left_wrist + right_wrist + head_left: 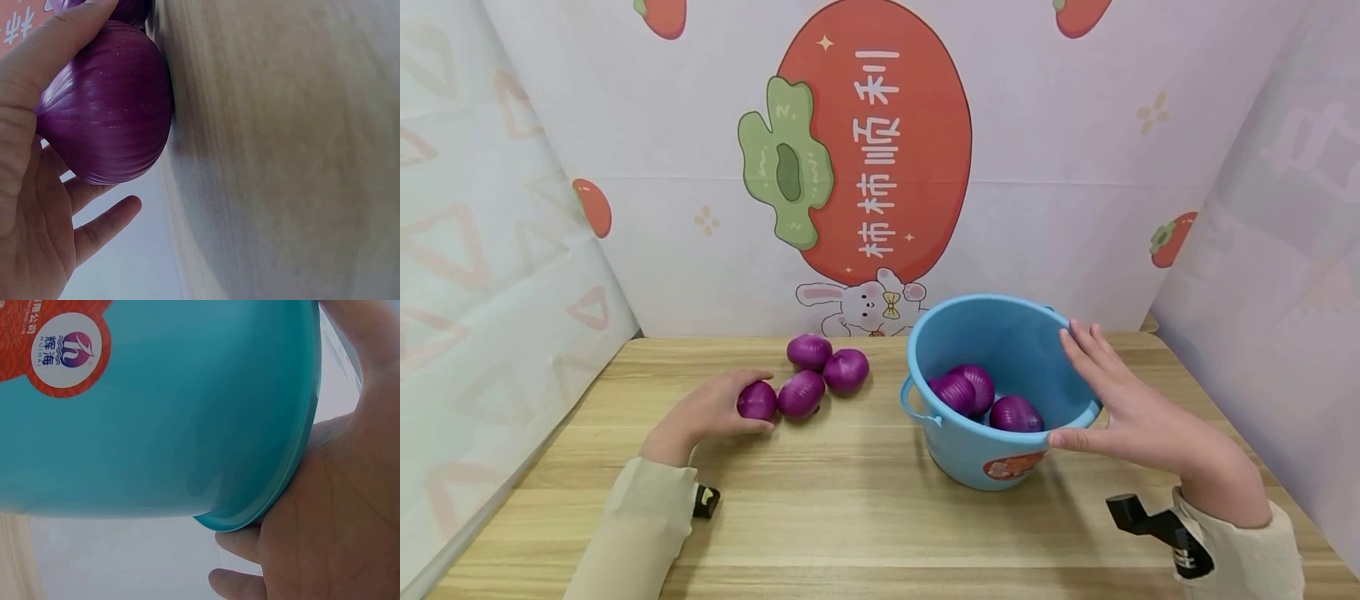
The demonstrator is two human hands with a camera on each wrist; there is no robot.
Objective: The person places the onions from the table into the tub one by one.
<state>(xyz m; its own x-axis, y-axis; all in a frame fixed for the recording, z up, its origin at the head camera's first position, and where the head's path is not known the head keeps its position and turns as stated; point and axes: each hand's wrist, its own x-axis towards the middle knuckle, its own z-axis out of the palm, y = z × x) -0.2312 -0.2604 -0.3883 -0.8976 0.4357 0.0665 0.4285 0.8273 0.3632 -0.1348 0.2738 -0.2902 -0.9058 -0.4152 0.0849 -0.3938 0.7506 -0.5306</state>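
Note:
My left hand (709, 410) is around a red onion (757, 401) on the wooden table, thumb on one side and fingers on the other. In the left wrist view the thumb lies along this onion (115, 106), and the little finger sticks out apart from it. Just to its right sit three more red onions (801, 394) in a cluster. A blue bucket (962, 454), tilted a little, holds several red onions (1015, 413). Against the bucket's right rim rests my right hand (1138, 417), its fingers fairly straight and spread. The right wrist view shows the palm by the rim (300, 459).
A wood-grain table (820, 533) carries everything. Behind it hangs a white printed backdrop (700, 275) with a large persimmon picture, and pale side sheets close in left and right. The bucket's handle (917, 410) hangs at its left side.

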